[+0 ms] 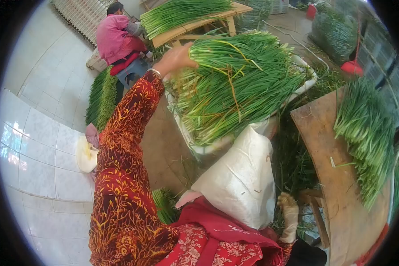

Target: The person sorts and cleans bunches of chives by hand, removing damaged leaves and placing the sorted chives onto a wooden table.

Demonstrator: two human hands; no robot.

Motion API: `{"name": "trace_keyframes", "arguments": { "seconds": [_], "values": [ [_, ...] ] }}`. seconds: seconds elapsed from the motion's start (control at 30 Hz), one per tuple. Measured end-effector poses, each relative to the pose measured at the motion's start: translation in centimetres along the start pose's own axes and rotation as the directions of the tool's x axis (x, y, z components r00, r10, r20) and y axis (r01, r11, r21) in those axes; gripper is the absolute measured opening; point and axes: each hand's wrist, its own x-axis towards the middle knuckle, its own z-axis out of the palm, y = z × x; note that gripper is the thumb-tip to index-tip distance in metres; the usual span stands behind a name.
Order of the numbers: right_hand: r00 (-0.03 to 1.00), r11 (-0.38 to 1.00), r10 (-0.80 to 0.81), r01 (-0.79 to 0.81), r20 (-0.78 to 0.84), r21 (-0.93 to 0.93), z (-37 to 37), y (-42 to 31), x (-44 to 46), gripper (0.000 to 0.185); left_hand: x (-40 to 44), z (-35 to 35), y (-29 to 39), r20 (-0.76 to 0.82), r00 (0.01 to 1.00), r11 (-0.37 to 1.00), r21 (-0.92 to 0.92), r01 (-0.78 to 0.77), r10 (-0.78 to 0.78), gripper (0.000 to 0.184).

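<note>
A white crate [193, 148] is heaped with long green chives [248, 84], some of their blades yellowed. At the crate's far left corner my left hand [177, 60] is closed around the pale stem ends of a bunch of chives; slight blur softens its fingers. My right hand [289, 213] wears a pale, soiled glove and hangs low beside my lap. Its fingers are loosely bent, and nothing shows in them. Between the crate and my body, a white plastic sheet [241, 179] covers my knees.
To my right stands a wooden board [317, 119] bearing a spread of chives [368, 137]. Another person [115, 37] sits on a stool [135, 71] near a wooden table [232, 11] piled with chives. Green bundles [103, 97] lie by the tiled wall [40, 150]. Scraps litter the floor.
</note>
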Motion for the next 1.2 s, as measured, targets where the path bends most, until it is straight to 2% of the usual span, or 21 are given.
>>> {"name": "trace_keyframes", "arguments": {
  "seconds": [0.03,0.07,0.1,0.13,0.17,0.2,0.27,0.3,0.33,0.4,0.43,0.53,0.6,0.63,0.7,0.8,0.9,1.0,1.07,1.17,1.2],
  "values": [
    [0.997,0.997,-0.069,0.069,0.019,0.023,0.7,-3.5,0.3,0.033,0.2,-0.4,0.8,-0.077,0.990,0.993,0.039,-0.112,0.115,0.082],
    [0.994,0.994,-0.106,0.104,0.033,0.041,1.7,-7.4,0.3,0.031,0.4,-0.7,1.8,-0.054,0.994,0.995,0.035,-0.092,0.094,0.077],
    [0.969,0.972,-0.232,0.234,0.085,-0.014,2.5,-10.7,0.7,0.035,0.1,-1.7,3.6,-0.059,0.993,0.994,0.026,-0.102,0.104,0.077],
    [0.929,0.936,-0.347,0.352,0.125,-0.012,3.8,-13.9,1.1,0.050,-0.3,-2.8,5.5,-0.017,0.997,0.996,0.045,-0.073,0.073,0.078],
    [0.905,0.918,-0.392,0.397,0.165,0.003,5.3,-16.6,1.9,0.053,-0.9,-3.0,6.9,0.024,0.999,0.997,0.066,-0.043,0.041,0.079],
    [0.879,0.904,-0.424,0.426,0.218,0.044,6.6,-18.9,2.8,0.053,-1.4,-2.5,7.9,-0.063,0.996,0.984,0.172,-0.047,0.059,0.076],
    [0.874,0.929,-0.359,0.300,0.328,0.217,9.6,-21.6,6.4,0.052,-2.5,-2.2,9.2,-0.059,0.995,0.983,0.169,-0.075,0.086,0.073],
    [0.874,0.942,-0.302,0.213,0.381,0.258,11.2,-22.7,8.1,0.069,-3.1,-1.7,9.8,-0.070,0.994,0.976,0.205,-0.071,0.087,0.072],
    [0.811,0.912,-0.359,0.198,0.463,0.360,12.5,-22.3,10.2,0.072,-3.7,-1.1,10.1,-0.072,0.992,0.976,0.202,-0.084,0.101,0.072],
    [0.845,0.945,-0.183,0.010,0.502,0.327,15.6,-23.2,13.0,0.080,-4.8,0.1,10.6,-0.162,0.982,0.989,0.131,-0.071,0.092,0.069],
    [0.854,0.953,-0.150,-0.009,0.498,0.303,17.1,-23.5,13.3,0.093,-5.4,0.5,11.0,-0.167,0.981,0.989,0.126,-0.074,0.095,0.069],
    [0.839,0.918,-0.099,-0.130,0.534,0.375,19.3,-22.6,15.2,0.092,-7.6,2.1,12.4,-0.214,0.973,0.996,-0.008,-0.087,0.084,0.067],
    [0.845,0.883,-0.115,-0.153,0.523,0.443,20.0,-22.5,15.4,0.075,-8.8,3.8,13.6,-0.275,0.945,0.976,-0.071,-0.204,0.178,0.066],
    [0.782,0.893,-0.126,-0.179,0.611,0.413,19.7,-22.2,15.7,0.063,-9.3,5.2,14.4,-0.248,0.948,0.969,-0.095,-0.229,0.199,0.068],
    [0.814,0.696,-0.248,-0.226,0.525,0.681,20.0,-20.8,15.4,0.053,-10.3,7.1,16.6,-0.337,0.927,0.939,-0.236,-0.249,0.161,0.070],
    [0.846,0.736,-0.241,-0.160,0.476,0.657,18.9,-20.0,15.4,0.052,-11.1,9.4,18.6,-0.378,0.922,0.888,-0.392,-0.242,0.085,0.068],
    [0.843,0.719,-0.228,-0.192,0.488,0.668,18.3,-19.3,15.1,0.049,-11.8,9.9,19.2,-0.386,0.918,0.880,-0.404,-0.252,0.086,0.066],
    [0.858,0.792,-0.327,0.021,0.396,0.610,18.7,-18.1,14.8,0.047,-12.5,10.1,18.8,-0.388,0.910,0.867,-0.394,-0.304,0.143,0.062],
    [0.798,0.543,-0.543,0.096,0.262,0.834,20.4,-11.8,19.8,0.048,-13.1,10.0,18.6,-0.390,0.892,0.880,-0.309,-0.360,0.228,0.058],
    [0.853,0.087,-0.522,0.013,0.034,0.996,21.9,-12.6,17.6,0.049,-13.2,7.4,16.5,-0.401,0.896,0.843,-0.401,-0.358,0.190,0.056],
    [0.810,0.436,-0.439,-0.188,0.390,0.880,19.5,-15.3,18.2,0.048,-12.7,5.7,15.1,-0.340,0.938,0.855,-0.462,-0.235,0.074,0.056]
  ]
}}
